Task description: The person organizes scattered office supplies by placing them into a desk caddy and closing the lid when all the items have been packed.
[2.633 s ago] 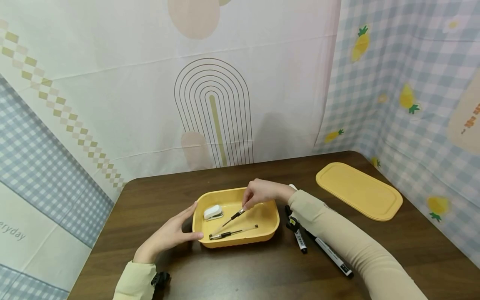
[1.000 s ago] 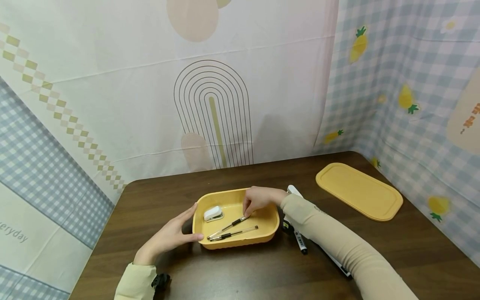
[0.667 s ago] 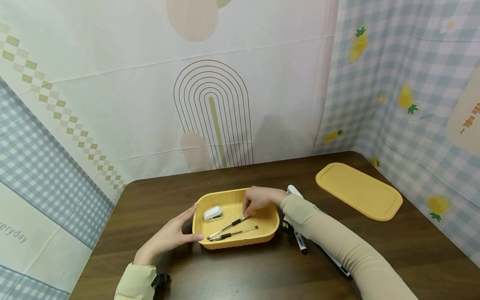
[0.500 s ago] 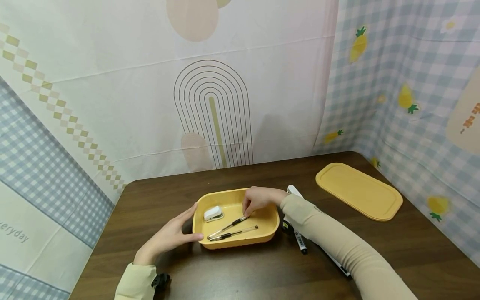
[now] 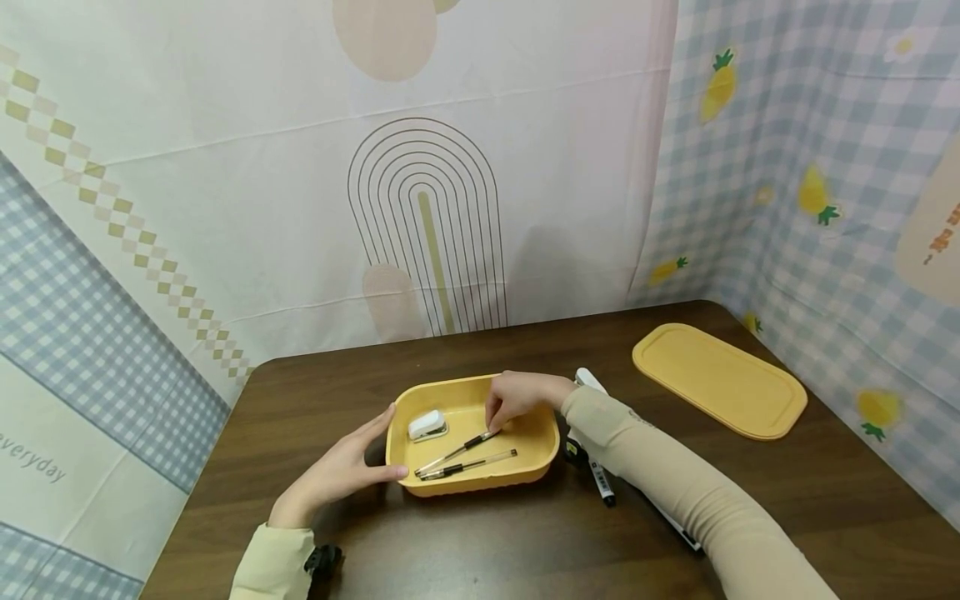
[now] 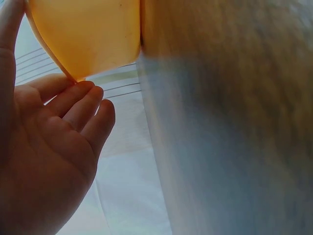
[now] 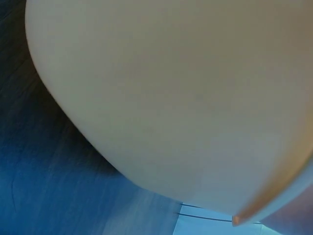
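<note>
A yellow open box (image 5: pixel 480 482) stands on the table. My left hand (image 5: pixel 341 469) holds its left end, thumb on the near rim and fingers at the far corner; in the left wrist view the fingertips touch the wall. Inside the box lies a small white stapler (image 5: pixel 427 425). Reaching in from the right, my right hand (image 5: pixel 516 395) pinches the end of a clear-barrelled pen with a black grip (image 5: pixel 453 453). A second such pen (image 5: pixel 468 464) lies in front of it, their left ends close together. A pale blurred surface fills most of the right wrist view.
A flat yellow lid (image 5: pixel 720 379) lies at the right of the table. Beside the box, partly under my right sleeve, are a white object (image 5: pixel 590 380), a small black item (image 5: pixel 574 451), a marker (image 5: pixel 602 483) and another white-barrelled marker (image 5: pixel 678 527).
Since the oldest frame my right hand has lowered, bringing the pen down flatter against the box floor. Over the last second both hands have stayed still; the view shifted slightly.
</note>
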{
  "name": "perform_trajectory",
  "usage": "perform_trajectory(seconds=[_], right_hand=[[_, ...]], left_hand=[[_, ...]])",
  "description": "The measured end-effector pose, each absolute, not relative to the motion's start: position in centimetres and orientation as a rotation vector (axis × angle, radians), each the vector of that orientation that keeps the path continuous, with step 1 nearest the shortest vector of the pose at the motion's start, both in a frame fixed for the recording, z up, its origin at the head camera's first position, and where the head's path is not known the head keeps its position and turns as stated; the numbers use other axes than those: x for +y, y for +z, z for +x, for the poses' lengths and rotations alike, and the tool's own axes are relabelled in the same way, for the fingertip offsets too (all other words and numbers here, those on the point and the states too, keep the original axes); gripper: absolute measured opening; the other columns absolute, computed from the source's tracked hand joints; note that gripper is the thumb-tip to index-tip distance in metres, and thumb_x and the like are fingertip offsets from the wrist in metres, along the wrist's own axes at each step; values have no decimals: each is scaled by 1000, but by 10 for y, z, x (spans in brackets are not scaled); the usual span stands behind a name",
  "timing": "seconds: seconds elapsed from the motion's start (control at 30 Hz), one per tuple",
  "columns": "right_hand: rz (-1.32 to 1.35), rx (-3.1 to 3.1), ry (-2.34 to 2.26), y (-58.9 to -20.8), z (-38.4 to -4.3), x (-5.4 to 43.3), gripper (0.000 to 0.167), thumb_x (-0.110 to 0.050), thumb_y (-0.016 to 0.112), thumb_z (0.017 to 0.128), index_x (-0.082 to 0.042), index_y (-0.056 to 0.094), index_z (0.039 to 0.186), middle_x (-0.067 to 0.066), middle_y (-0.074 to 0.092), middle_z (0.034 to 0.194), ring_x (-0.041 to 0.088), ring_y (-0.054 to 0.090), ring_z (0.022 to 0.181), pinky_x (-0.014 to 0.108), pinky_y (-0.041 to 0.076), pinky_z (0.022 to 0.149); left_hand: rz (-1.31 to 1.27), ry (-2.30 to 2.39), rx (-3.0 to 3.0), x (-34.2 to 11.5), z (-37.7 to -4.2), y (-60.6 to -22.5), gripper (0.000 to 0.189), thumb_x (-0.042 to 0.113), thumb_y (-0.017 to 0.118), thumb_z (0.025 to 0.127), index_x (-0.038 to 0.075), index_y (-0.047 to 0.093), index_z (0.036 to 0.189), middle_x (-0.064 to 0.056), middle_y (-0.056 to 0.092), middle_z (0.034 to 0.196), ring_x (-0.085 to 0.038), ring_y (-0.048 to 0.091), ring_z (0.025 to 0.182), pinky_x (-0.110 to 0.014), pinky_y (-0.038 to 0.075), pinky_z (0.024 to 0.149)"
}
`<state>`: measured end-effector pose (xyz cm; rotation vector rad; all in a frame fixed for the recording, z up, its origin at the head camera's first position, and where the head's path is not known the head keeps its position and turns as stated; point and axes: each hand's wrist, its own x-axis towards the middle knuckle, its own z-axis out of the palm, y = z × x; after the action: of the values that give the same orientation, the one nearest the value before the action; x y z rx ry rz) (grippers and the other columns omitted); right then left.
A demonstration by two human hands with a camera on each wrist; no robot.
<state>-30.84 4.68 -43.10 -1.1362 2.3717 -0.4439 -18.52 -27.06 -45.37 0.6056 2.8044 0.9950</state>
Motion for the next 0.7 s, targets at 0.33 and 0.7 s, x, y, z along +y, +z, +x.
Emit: perform_trajectory(seconds=[0.33, 0.7], right_hand=[[-1150, 2385, -455, -429, -307, 47, 5, -21, 77, 91, -17, 81, 91, -13, 71, 81, 0, 58, 70, 20, 48, 68], [-1161, 2428, -537, -422, -311, 51, 21, -21, 74, 93, -13, 78, 112, -10, 72, 95, 4, 62, 85, 25, 52, 78]], left_hand=[[605, 1005, 2803, -270, -186, -455, 101, 50, 80, 83, 12, 27, 160, -6, 27, 164, -30, 28, 148, -55, 29, 115], [614, 1008, 2809, -272, -186, -456, 103, 55, 79, 82, 11, 27, 160, -7, 27, 164, -31, 29, 148, -54, 30, 115]])
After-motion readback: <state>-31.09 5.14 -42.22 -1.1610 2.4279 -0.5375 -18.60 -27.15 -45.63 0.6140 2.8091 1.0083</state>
